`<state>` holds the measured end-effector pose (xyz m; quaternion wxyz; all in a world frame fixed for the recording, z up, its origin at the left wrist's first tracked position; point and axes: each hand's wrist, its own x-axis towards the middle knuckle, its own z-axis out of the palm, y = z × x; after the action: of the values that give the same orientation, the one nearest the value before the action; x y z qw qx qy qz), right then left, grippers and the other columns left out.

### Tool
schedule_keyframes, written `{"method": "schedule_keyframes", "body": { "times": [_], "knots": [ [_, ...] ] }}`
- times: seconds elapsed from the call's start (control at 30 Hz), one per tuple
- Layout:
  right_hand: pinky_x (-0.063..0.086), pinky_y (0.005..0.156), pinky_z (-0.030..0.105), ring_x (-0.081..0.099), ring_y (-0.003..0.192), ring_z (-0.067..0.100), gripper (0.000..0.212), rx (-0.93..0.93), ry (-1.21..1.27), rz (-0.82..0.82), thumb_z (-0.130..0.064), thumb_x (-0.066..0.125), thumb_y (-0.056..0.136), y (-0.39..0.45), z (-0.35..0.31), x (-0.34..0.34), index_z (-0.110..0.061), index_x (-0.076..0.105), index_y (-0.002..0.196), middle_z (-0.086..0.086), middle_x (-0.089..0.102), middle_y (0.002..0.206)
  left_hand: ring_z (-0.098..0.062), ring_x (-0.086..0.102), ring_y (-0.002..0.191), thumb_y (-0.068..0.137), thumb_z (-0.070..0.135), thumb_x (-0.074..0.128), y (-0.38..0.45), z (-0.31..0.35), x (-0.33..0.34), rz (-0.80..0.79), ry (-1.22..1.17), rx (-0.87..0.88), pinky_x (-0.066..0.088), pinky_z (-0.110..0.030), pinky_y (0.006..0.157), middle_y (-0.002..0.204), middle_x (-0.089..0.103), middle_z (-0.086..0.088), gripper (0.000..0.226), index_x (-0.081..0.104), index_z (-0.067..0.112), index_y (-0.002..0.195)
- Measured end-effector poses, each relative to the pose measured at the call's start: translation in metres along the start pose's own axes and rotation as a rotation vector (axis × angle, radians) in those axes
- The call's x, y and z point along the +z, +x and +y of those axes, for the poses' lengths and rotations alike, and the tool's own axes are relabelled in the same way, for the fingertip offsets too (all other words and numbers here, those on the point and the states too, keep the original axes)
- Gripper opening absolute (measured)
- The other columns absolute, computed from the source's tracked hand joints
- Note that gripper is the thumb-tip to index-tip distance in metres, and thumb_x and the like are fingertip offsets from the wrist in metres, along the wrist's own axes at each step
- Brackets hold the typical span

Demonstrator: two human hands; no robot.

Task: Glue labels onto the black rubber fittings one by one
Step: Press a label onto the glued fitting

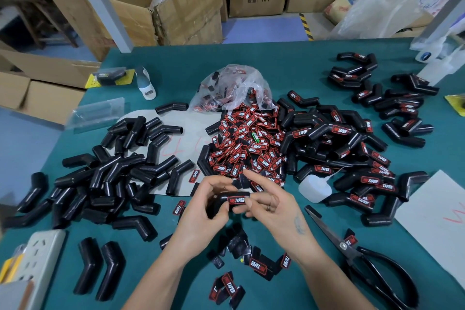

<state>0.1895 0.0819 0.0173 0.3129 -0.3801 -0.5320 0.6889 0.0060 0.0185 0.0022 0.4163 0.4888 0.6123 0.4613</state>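
Note:
My left hand (203, 205) grips a bent black rubber fitting (220, 201) in front of me. A red and black label (236, 200) lies on its upper face. My right hand (270, 202) presses on the label's right end with thumb and fingertips, the index finger stretched out. A heap of loose labels (247, 143) spills from a clear bag (234, 88) in the middle of the table. Plain fittings (120, 163) lie piled to the left. Labelled fittings (352, 156) lie piled to the right. A small white glue bottle (314, 190) rests on its side near my right hand.
Black scissors (362, 257) lie at the lower right, a white power strip (35, 259) at the lower left. Several loose labels (254, 262) are scattered between my forearms. White card (437, 214) sits at the right edge. Cardboard boxes (176, 2) stand behind the green table (276, 58).

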Motion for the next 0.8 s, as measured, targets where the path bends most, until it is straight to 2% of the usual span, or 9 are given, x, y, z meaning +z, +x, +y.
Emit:
{"method": "schedule_keyframes", "body": {
  "times": [0.17, 0.4, 0.53, 0.6, 0.7, 0.8],
  "knots": [
    [0.055, 0.083, 0.019, 0.078, 0.090, 0.014, 0.054, -0.002, 0.024, 0.004, 0.010, 0.061, 0.100, 0.0012, 0.0036, -0.0001, -0.017, 0.054, 0.146, 0.012, 0.081, 0.092, -0.021, 0.062, 0.121, 0.088, 0.021, 0.058, -0.0002, 0.0013, 0.0010, 0.007, -0.003, 0.028, 0.045, -0.023, 0.105, 0.117, 0.068, 0.008, 0.042, 0.058, 0.038, 0.126],
    [0.054, 0.088, 0.019, 0.078, 0.095, 0.016, 0.060, -0.017, 0.006, -0.027, 0.012, 0.061, 0.098, 0.0017, 0.0062, -0.0024, -0.022, 0.053, 0.147, 0.007, 0.081, 0.102, -0.021, 0.062, 0.121, 0.090, 0.003, 0.058, 0.0002, 0.0001, 0.0005, -0.006, -0.014, 0.027, 0.046, -0.025, 0.106, 0.116, 0.068, 0.009, 0.049, 0.058, 0.038, 0.124],
    [0.054, 0.087, 0.019, 0.078, 0.092, 0.016, 0.059, -0.027, 0.019, -0.020, 0.013, 0.062, 0.097, 0.0019, 0.0057, -0.0016, -0.020, 0.054, 0.146, 0.009, 0.081, 0.100, -0.016, 0.064, 0.116, 0.092, 0.000, 0.058, -0.0002, 0.0006, 0.0004, -0.008, -0.063, -0.010, 0.049, -0.023, 0.099, 0.116, 0.069, 0.006, 0.041, 0.059, 0.023, 0.125],
    [0.055, 0.085, 0.019, 0.079, 0.093, 0.018, 0.056, -0.034, 0.030, -0.006, 0.010, 0.061, 0.099, 0.0020, 0.0052, -0.0017, -0.019, 0.054, 0.146, 0.009, 0.079, 0.098, -0.014, 0.066, 0.110, 0.098, -0.005, 0.058, 0.0000, 0.0008, 0.0006, -0.006, -0.110, -0.054, 0.052, -0.023, 0.092, 0.117, 0.071, 0.003, 0.036, 0.059, 0.019, 0.125],
    [0.057, 0.082, 0.021, 0.079, 0.095, 0.022, 0.047, -0.051, -0.005, 0.029, 0.001, 0.057, 0.105, 0.0035, 0.0059, -0.0025, -0.023, 0.056, 0.146, 0.009, 0.078, 0.098, -0.015, 0.065, 0.088, 0.104, -0.009, 0.054, 0.0003, 0.0021, 0.0022, 0.032, -0.165, -0.103, 0.053, -0.022, 0.078, 0.113, 0.071, 0.001, 0.030, 0.061, 0.013, 0.122],
    [0.058, 0.084, 0.024, 0.078, 0.097, 0.023, 0.043, -0.068, -0.026, 0.024, -0.008, 0.055, 0.108, 0.0042, 0.0073, -0.0040, -0.030, 0.057, 0.145, 0.008, 0.080, 0.102, -0.017, 0.063, 0.077, 0.105, -0.005, 0.054, 0.0006, 0.0031, 0.0025, 0.054, -0.175, -0.101, 0.054, -0.025, 0.073, 0.109, 0.071, 0.000, 0.028, 0.067, 0.018, 0.115]
  ]
}}
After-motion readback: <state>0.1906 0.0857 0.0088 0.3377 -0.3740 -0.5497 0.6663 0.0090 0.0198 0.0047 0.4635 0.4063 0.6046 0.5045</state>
